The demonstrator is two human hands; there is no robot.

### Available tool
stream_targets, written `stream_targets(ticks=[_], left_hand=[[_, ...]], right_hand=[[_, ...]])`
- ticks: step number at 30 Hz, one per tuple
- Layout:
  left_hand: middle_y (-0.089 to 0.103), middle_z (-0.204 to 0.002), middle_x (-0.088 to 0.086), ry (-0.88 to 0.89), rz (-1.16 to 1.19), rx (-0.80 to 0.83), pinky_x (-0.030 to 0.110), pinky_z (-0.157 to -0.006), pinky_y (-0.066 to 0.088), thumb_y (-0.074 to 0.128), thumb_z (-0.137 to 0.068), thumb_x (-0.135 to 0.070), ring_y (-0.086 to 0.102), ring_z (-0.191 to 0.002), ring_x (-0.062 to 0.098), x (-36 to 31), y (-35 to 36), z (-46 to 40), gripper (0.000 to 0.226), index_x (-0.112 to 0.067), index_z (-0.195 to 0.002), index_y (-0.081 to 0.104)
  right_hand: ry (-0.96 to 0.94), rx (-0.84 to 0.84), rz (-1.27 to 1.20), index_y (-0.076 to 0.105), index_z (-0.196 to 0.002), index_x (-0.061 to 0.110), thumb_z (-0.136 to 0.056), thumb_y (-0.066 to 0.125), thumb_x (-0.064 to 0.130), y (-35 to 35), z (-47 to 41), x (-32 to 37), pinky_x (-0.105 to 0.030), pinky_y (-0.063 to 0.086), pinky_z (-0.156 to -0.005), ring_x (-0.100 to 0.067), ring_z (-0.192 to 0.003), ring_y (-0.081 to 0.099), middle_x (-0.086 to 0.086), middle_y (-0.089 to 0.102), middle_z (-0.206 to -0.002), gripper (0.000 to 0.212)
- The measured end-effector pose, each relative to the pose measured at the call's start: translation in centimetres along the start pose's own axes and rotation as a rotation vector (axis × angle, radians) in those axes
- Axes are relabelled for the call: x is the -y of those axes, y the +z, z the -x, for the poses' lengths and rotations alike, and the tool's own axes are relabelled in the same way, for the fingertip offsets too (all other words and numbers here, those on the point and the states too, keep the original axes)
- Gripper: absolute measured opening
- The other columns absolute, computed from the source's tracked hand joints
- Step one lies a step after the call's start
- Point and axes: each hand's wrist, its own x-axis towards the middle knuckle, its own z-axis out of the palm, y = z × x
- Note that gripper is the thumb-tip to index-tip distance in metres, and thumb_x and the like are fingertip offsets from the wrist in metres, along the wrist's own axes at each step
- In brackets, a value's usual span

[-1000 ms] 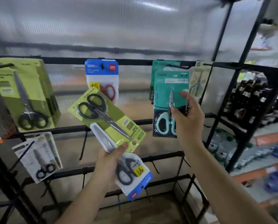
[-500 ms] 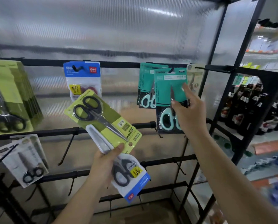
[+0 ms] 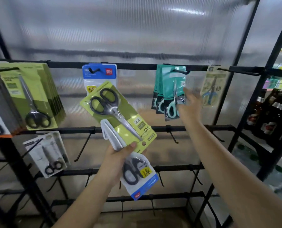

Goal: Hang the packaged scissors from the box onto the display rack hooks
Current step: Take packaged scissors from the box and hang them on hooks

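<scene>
The left hand (image 3: 120, 159) grips two packs fanned out from one pinch near their lower ends, thumb on top. This looks like a holding stock, kept upside down and clear of the rack so the other hand can work.

The upper pack is a yellow-green carded pair (image 3: 119, 113) with black handles, its hang hole at the near end by the thumb. The lower one is a white-and-blue pouch (image 3: 139, 176), also black-handled, its blue header pointing down and toward the viewer. A white blade sleeve shows between them; I cannot tell which pack it belongs to.

The right hand (image 3: 189, 106) reaches to the teal packs (image 3: 171, 94) on the top-rail hook (image 3: 181, 71), right of centre. Its fingers are blurred at the front card's right edge; whether they pinch it or merely touch it I cannot tell. The front card appears threaded on the hook and hangs slightly askew, so I judge this placement nearly finished.

Like goods hang together:
- green packs (image 3: 33, 96) at far left
- a blue-header pouch (image 3: 99, 74) at centre
- a beige pack (image 3: 211, 87) at right
- a white pack (image 3: 47, 153) on the second rail, lower left

By that sorting, I judge the held packs suit the green and blue hooks. Several lower hooks stand bare.
</scene>
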Motion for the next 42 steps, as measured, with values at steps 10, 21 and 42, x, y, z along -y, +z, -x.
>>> stream_targets(ticks=[10,21,42], left_hand=[[0.072,-0.103,0.014,-0.077,-0.128,0.119,0.029,-0.069,0.057,0.06,-0.078,-0.001,0.07,-0.089,0.025,1.0,0.7,0.4,0.036,-0.006,-0.113,0.061],[0.074,-0.094,0.006,-0.071,-0.106,0.122,0.035,-0.077,0.058,0.064,-0.083,-0.02,0.071,-0.085,0.019,0.7,-0.3,-0.9,0.04,-0.005,-0.12,0.056],[0.068,-0.066,0.006,-0.232,0.101,-0.051,0.029,-0.052,0.056,0.054,-0.089,-0.017,0.067,-0.057,0.021,2.1,-4.2,0.4,0.015,-0.009,-0.082,0.064]], right_hand=[[0.162,0.704,-0.446,0.067,-0.096,0.012,-0.081,0.068,0.006,-0.4,9.2,-1.4,-0.026,0.055,-0.069,-0.013,-0.077,0.067,-0.001,0.072,-0.088,0.016],[0.065,0.421,-0.355,0.068,-0.093,0.009,-0.082,0.061,-0.008,-5.1,8.5,-6.1,-0.025,0.051,-0.062,-0.012,-0.072,0.065,-0.003,0.07,-0.084,0.022],[0.467,0.284,-0.808,0.059,-0.09,0.013,-0.093,0.054,0.017,1.3,11.9,-4.2,-0.031,0.051,-0.067,-0.018,-0.073,0.066,-0.004,0.069,-0.082,0.007]])
